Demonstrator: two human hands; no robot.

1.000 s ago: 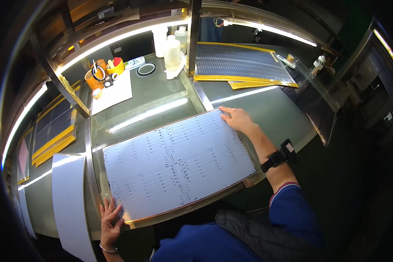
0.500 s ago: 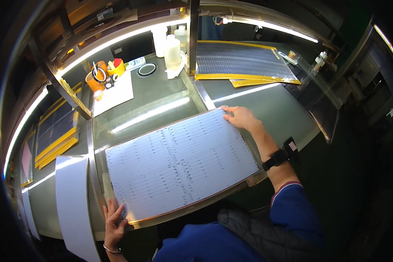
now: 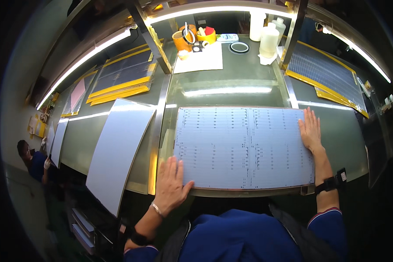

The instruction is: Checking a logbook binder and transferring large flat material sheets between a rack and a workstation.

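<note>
Two bare hands lie flat on a large pale rectangular sheet printed with rows of small dark marks [image 3: 244, 146], which rests on the glossy grey-green workbench [image 3: 231, 89] directly before the person; the left hand [image 3: 170, 185] presses its near left corner, fingers spread and released, gripping nothing; the right hand [image 3: 311, 130] rests palm-down on the far right edge, fingers straight and together, likewise ungrasping; a plain white curved panel [image 3: 118, 150] lies just left of the sheet, beyond a metal divider; farther back stand two white plastic bottles [image 3: 268, 37], an orange tape roll [image 3: 181, 40] and a white paper [image 3: 199, 59]; yellow-edged dark gridded panels [image 3: 325, 72] sit at right.
</note>
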